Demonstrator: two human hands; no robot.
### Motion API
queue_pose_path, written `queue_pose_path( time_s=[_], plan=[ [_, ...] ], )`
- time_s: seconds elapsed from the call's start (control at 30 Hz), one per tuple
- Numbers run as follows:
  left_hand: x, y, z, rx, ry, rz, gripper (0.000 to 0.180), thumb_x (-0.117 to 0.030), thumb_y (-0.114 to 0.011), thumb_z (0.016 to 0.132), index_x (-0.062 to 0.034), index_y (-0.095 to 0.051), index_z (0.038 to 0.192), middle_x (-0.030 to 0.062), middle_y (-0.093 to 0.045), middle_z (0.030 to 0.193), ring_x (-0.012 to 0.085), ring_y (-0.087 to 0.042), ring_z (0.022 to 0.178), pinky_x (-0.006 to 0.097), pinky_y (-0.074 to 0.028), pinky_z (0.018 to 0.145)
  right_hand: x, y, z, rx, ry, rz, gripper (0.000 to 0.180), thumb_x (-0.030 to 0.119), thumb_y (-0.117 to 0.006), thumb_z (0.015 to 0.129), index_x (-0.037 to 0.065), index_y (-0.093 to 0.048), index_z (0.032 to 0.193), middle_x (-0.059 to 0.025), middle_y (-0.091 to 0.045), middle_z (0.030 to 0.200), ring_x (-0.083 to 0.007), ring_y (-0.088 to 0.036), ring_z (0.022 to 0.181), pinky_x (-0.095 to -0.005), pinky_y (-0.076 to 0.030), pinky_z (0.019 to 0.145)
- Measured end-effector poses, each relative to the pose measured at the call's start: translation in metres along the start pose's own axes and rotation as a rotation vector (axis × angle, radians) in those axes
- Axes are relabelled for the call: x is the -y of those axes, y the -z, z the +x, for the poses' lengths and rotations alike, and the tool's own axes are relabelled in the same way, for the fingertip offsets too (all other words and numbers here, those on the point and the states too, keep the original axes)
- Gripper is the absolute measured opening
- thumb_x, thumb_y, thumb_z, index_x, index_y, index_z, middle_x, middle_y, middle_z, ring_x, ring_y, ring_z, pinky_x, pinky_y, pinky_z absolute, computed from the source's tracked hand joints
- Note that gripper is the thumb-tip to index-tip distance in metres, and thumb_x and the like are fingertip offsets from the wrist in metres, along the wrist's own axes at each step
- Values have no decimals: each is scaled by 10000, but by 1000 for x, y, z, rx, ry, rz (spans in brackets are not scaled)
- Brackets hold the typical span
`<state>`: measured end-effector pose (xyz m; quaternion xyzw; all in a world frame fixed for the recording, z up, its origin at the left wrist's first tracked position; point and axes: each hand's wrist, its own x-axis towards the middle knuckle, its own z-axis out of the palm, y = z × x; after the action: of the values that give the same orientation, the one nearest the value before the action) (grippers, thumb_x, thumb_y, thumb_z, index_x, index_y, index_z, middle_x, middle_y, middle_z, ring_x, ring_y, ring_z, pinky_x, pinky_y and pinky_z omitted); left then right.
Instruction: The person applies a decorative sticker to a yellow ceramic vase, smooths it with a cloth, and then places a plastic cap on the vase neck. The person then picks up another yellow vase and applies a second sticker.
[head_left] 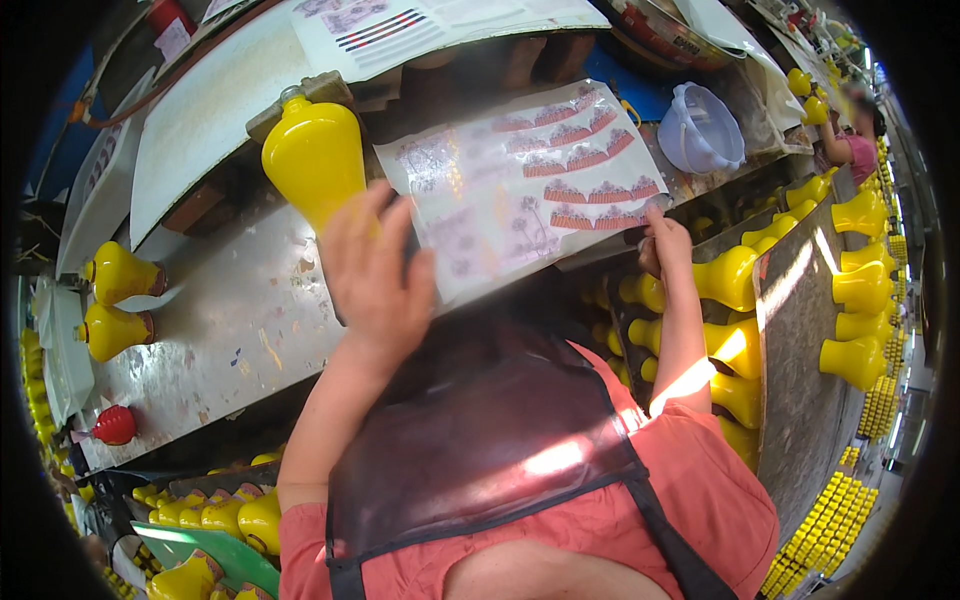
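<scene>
A glossy yellow vase point(312, 150) lies on the bench, its capped end against a worn block point(335, 92). My left hand point(375, 270) is over the vase's narrower end, its fingers stretched and apart, slightly blurred. It hides that end, so I cannot tell how firmly it touches. To the right lies a sheet of decals point(480, 215) with faint purple prints and several red-brown fence-like strips. My right hand point(665, 245) pinches the sheet's near right corner between thumb and fingers.
A pale lavender bucket point(700, 130) stands beyond the sheet. Two small yellow vases point(118, 335) and a red bulb-shaped object point(114, 425) sit at the bench's left. Racks of yellow vases point(735, 275) stand close on my right. A co-worker point(862, 150) handles vases farther off.
</scene>
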<state>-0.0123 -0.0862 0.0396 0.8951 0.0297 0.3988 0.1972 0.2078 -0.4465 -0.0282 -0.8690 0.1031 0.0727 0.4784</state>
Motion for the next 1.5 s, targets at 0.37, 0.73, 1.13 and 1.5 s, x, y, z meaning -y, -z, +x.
queue_pose_path(
  time_s=[0.37, 0.73, 1.13, 1.5],
  plan=[
    [-65, -131, 7, 728, -394, -337, 695, -320, -774, 849, -5, -532, 1419, 228, -502, 1506, 368, -465, 1419, 483, -376, 1166, 39, -19, -27, 74, 697, -879, 381, 111, -600, 909, 220, -739, 1247, -200, -666, 965, -394, -682, 896, -479, -546, 760],
    [-63, -147, -1, 794, -413, -234, 769, -434, -770, 836, 13, -546, 1420, 217, -485, 1528, 352, -411, 1463, 493, -270, 1236, 67, -21, -26, 265, 666, -1111, 523, 86, -529, 919, 220, -599, 1420, -181, -707, 1026, -367, -707, 965, -475, -566, 802],
    [-62, -142, 5, 827, -437, -266, 747, -403, -780, 826, 10, -553, 1406, 211, -509, 1495, 369, -435, 1432, 504, -285, 1226, 62, -20, -23, 216, 627, -1079, 541, 68, -480, 927, 242, -598, 1426, -191, -723, 959, -393, -706, 901, -497, -566, 751],
    [-61, -136, 5, 822, -331, -222, 724, -356, -780, 832, -15, -539, 1423, 231, -508, 1462, 389, -459, 1392, 523, -319, 1199, 73, -43, -44, 365, 853, -1076, 519, 109, -581, 899, 227, -605, 1403, -151, -693, 873, -355, -706, 814, -465, -556, 673]
  ],
)
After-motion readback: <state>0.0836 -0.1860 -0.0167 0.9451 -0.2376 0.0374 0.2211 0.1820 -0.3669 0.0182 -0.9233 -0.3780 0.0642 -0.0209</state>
